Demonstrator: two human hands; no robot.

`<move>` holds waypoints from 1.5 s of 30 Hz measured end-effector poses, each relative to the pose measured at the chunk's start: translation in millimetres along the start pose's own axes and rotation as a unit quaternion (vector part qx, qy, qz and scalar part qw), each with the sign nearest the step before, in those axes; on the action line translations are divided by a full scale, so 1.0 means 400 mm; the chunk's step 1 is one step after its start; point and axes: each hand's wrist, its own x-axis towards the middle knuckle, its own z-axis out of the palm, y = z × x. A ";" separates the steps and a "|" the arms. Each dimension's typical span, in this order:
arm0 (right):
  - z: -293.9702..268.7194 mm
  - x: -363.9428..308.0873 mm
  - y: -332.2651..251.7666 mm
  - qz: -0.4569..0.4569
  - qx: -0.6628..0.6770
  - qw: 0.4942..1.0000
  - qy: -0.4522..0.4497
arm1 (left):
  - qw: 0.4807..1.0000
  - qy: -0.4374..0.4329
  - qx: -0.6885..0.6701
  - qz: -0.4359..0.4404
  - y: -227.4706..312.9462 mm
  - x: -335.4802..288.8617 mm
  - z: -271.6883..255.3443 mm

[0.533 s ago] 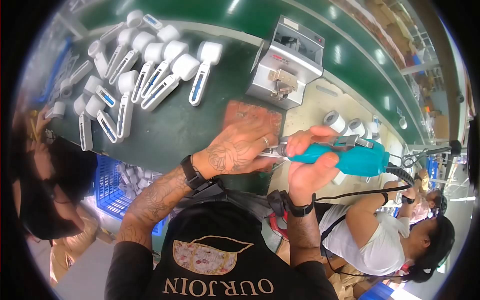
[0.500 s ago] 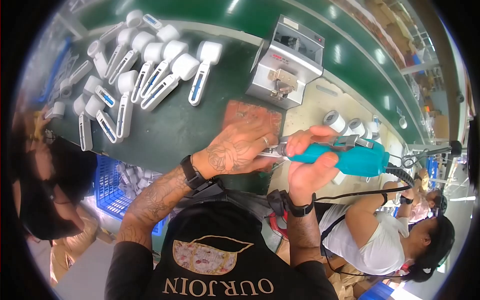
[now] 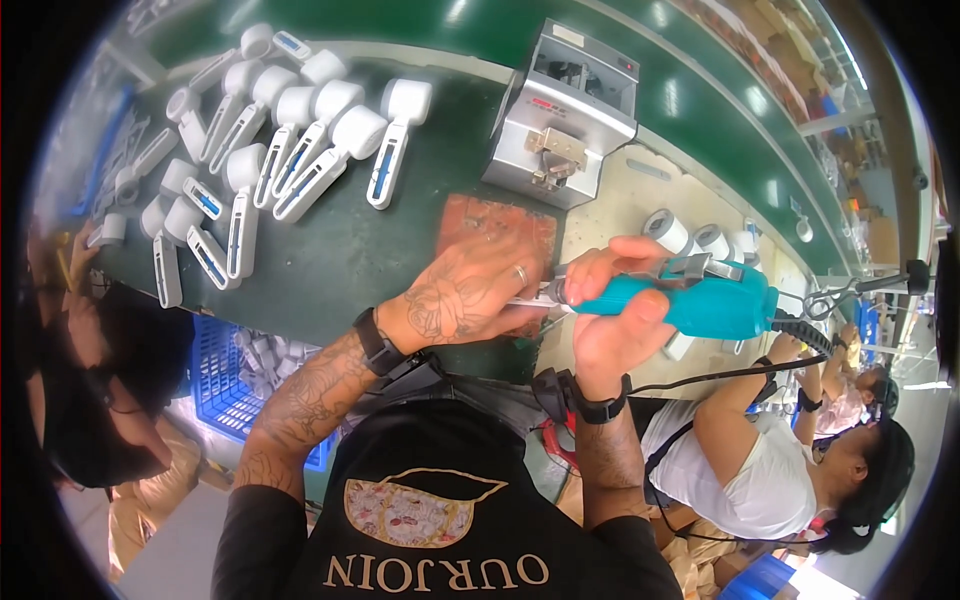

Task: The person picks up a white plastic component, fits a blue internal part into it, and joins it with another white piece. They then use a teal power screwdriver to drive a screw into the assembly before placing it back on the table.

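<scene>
My right hand [image 3: 612, 325] is wrapped round a teal electric screwdriver [image 3: 725, 302], held almost level with its nose pointing left. At that nose, my left hand [image 3: 475, 290] has its fingers closed on a white plastic part [image 3: 530, 301], mostly hidden under them. The tool's tip meets the part or lies very close to it; the exact contact is covered. Beneath my left fingers a reddish-brown pad [image 3: 495, 222] lies on the dark green bench.
Several white long-handled pieces with round heads [image 3: 310, 165] lie at the left of the bench. A grey metal machine [image 3: 565, 115] stands behind my hands. White cylinders [image 3: 665, 230] sit at right. A blue crate [image 3: 222, 385] is below the bench; a co-worker [image 3: 745, 465] sits at right.
The bench and its things have shifted slightly left in view. Both hands keep the same hold on the screwdriver and the white part, with the tool turned only a little.
</scene>
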 end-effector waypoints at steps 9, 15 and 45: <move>-0.007 -0.001 0.008 -0.011 0.008 1.000 -0.015 | 0.997 -0.026 -0.062 -0.030 0.000 0.014 -0.008; -0.009 0.001 0.008 0.000 0.013 1.000 -0.020 | 0.995 -0.040 -0.076 -0.048 0.004 0.020 -0.015; 0.056 0.246 0.071 -0.036 -0.101 0.994 -0.006 | 0.997 -0.034 0.070 -0.001 -0.029 0.011 -0.023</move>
